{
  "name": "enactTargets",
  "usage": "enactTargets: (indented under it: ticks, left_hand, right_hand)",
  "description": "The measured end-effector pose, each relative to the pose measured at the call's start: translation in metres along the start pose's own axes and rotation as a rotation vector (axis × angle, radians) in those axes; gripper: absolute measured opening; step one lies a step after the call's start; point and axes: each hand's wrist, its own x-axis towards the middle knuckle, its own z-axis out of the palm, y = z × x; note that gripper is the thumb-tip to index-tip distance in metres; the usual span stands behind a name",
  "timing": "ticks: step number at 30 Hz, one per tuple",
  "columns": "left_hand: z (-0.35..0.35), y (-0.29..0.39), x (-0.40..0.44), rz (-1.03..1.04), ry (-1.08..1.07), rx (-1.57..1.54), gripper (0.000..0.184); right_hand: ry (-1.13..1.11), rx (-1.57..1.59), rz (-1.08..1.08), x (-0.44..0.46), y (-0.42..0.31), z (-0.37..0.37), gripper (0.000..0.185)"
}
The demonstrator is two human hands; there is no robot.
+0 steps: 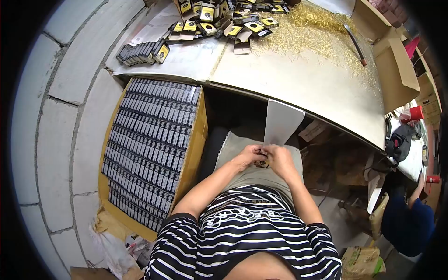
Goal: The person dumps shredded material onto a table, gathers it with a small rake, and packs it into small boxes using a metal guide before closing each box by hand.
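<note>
Below the table (298, 77), the left hand (248, 156) and right hand (281, 160), fingers curled in, hold a small box (262, 164), seemingly light, crushable, best pinched by its edges.

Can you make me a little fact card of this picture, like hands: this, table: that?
Left hand: the left hand has bent fingers at a small box
Right hand: the right hand meets it there; exact grips hidden
Shirt: striped shirt, dark and white
Carton: big open carton, left of the lap, holding packed rows of small dark boxes
Table: pale table bearing a pile of black-and-yellow boxes and scattered golden bits
</note>
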Motion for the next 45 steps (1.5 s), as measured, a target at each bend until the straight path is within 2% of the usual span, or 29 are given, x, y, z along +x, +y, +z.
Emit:
enactTargets:
  ticks: [1,2,4,7,10,14,15,17,18,20,21,22,24,27,30,31,32,34,35,37,38,39,40,41,43,44,45]
  left_hand:
    - [0.004,0.003,-0.004,-0.081,0.033,0.003,0.04]
    - [0.001,-0.002,-0.004,-0.056,0.016,0.01,0.039]
    - [-0.006,-0.01,-0.009,-0.004,-0.019,0.023,0.036]
    - [-0.008,0.005,-0.023,-0.055,-0.032,-0.02,0.033]
    - [0.005,0.014,-0.029,0.064,-0.041,-0.134,0.035]
    - [0.036,0.05,-0.031,0.39,0.144,0.313,0.032]
    - [0.048,0.062,-0.041,0.398,0.295,0.527,0.036]
    - [0.06,0.075,-0.049,0.642,0.315,0.685,0.044]
    - [0.065,0.082,-0.051,0.769,0.32,0.764,0.048]
    - [0.075,0.102,-0.056,0.882,0.316,0.813,0.058]
    - [0.074,0.106,-0.056,0.898,0.351,0.816,0.059]
    - [0.073,0.109,-0.056,0.915,0.386,0.818,0.059]
    - [0.071,0.108,-0.054,0.859,0.396,0.755,0.055]
    - [0.075,0.113,-0.046,0.785,0.427,0.771,0.051]
    - [0.078,0.112,-0.033,0.734,0.339,0.706,0.047]
    - [0.072,0.115,-0.029,0.619,0.24,0.627,0.042]
    - [0.07,0.115,-0.031,0.457,0.171,0.467,0.038]
    - [0.074,0.113,-0.036,0.465,0.117,0.292,0.04]
    - [0.084,0.118,-0.041,0.543,0.135,0.261,0.043]
    - [0.108,0.128,-0.053,0.692,0.168,0.193,0.05]
    - [0.107,0.125,-0.054,0.738,0.179,0.439,0.055]
    - [0.104,0.122,-0.057,0.782,0.188,0.687,0.06]
    - [0.103,0.119,-0.058,0.822,0.198,0.934,0.066]
    - [0.106,0.119,-0.059,0.998,0.177,1.081,0.071]
    - [0.113,0.124,-0.06,0.98,0.203,0.857,0.071]
    - [0.114,0.128,-0.059,0.97,0.218,0.746,0.071]
    - [0.114,0.133,-0.056,0.99,0.209,0.577,0.07]
  right_hand:
    - [0.082,0.015,-0.024,0.004,0.005,-0.005,0.027]
    - [0.198,0.024,-0.075,0.004,0.005,-0.014,0.025]
    - [0.257,0.053,-0.089,0.002,0.005,-0.03,0.027]
    - [0.156,0.072,-0.012,0.0,0.017,-0.039,0.028]
    - [0.068,0.096,0.017,-0.003,0.017,-0.04,0.026]
    - [0.042,0.364,0.011,0.006,0.003,-0.05,0.023]
    - [-0.001,0.423,0.043,0.006,-0.012,-0.061,0.023]
    - [-0.092,0.628,0.038,0.005,-0.027,-0.074,0.022]
    - [0.022,0.488,-0.019,0.01,-0.019,-0.074,0.022]
    - [0.252,0.194,-0.113,0.03,0.01,-0.082,0.021]
    - [0.328,0.139,0.016,0.037,0.017,-0.091,0.022]
    - [0.284,0.123,0.073,0.037,0.013,-0.102,0.023]
    - [0.178,0.191,0.015,0.036,0.011,-0.114,0.026]
    - [0.311,0.028,-0.064,0.049,0.03,-0.113,0.025]
    - [0.144,0.544,0.022,0.046,0.02,-0.115,0.023]
    - [0.075,0.714,0.092,0.045,0.02,-0.115,0.019]
    - [0.074,0.792,0.07,0.041,0.018,-0.115,0.02]
    - [0.075,0.949,0.022,0.03,0.012,-0.118,0.023]
    - [0.072,1.007,-0.105,0.03,0.017,-0.113,0.032]
    - [0.13,0.982,-0.079,0.026,0.009,-0.106,0.033]
    - [0.168,0.961,-0.038,0.027,0.002,-0.107,0.031]
    - [0.272,0.902,-0.174,0.034,0.004,-0.099,0.03]
    - [0.309,0.811,-0.097,0.037,-0.002,-0.1,0.03]
    - [0.358,0.836,-0.097,0.041,-0.008,-0.1,0.03]
    - [0.426,0.878,-0.134,0.045,-0.017,-0.105,0.032]
    - [0.408,1.023,-0.189,0.04,-0.027,-0.115,0.036]
    - [0.391,1.041,-0.271,0.042,-0.027,-0.116,0.041]
